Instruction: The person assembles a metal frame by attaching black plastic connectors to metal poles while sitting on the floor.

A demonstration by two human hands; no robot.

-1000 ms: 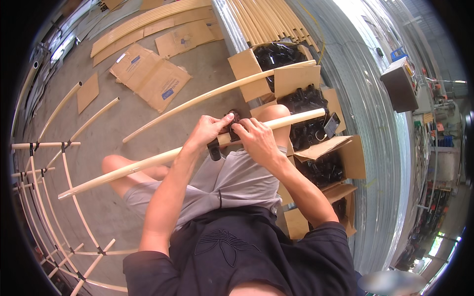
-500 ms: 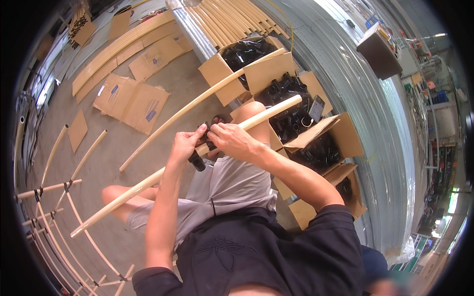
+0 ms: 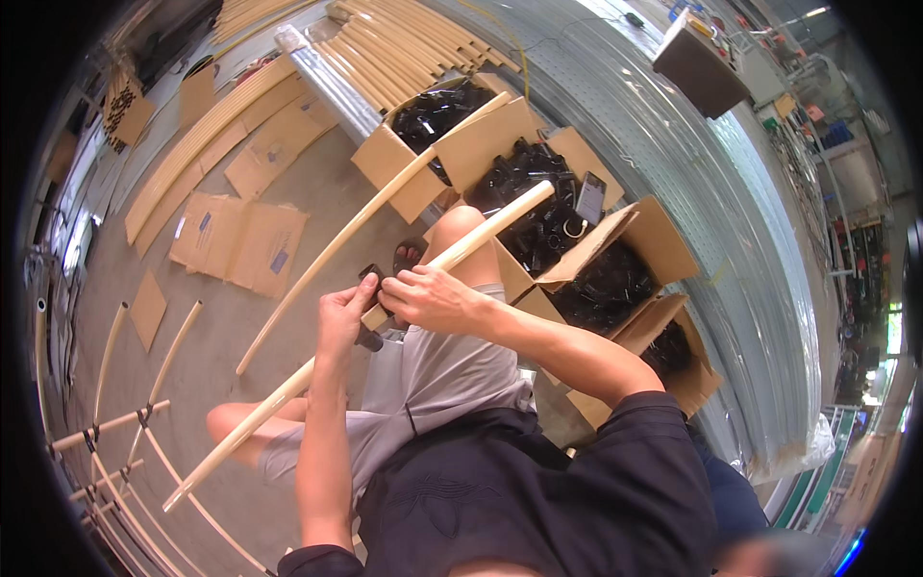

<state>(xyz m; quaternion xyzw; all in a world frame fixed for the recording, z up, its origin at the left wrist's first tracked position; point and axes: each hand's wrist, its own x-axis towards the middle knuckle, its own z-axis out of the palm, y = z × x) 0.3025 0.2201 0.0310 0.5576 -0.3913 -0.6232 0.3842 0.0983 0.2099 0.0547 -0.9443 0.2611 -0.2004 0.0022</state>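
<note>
A long cream pipe (image 3: 252,425) lies slantwise over my lap. At its middle is a black pipe joint (image 3: 369,338), partly hidden by my fingers. My left hand (image 3: 340,322) pinches this joint from the left, thumb toward its upper end. From the right, my right hand (image 3: 428,296) curls over the pipe, its fingertips pressed against the same joint. Beyond my hands a second cream pipe (image 3: 322,255) slopes from the floor up onto an open carton.
Open cartons (image 3: 409,188) of black joints (image 3: 524,207) line my right side, with a phone (image 3: 590,197) on one. A jointed pipe frame (image 3: 111,423) stands at the lower left. Flattened cardboard (image 3: 240,240) lies on the floor; bundled pipes (image 3: 404,48) and wrapped metal lengths (image 3: 711,240) lie beyond.
The view has shifted, so the cartons and frame sit differently in the picture. Both hands stay on the black joint; its lower end is now more hidden behind my left hand.
</note>
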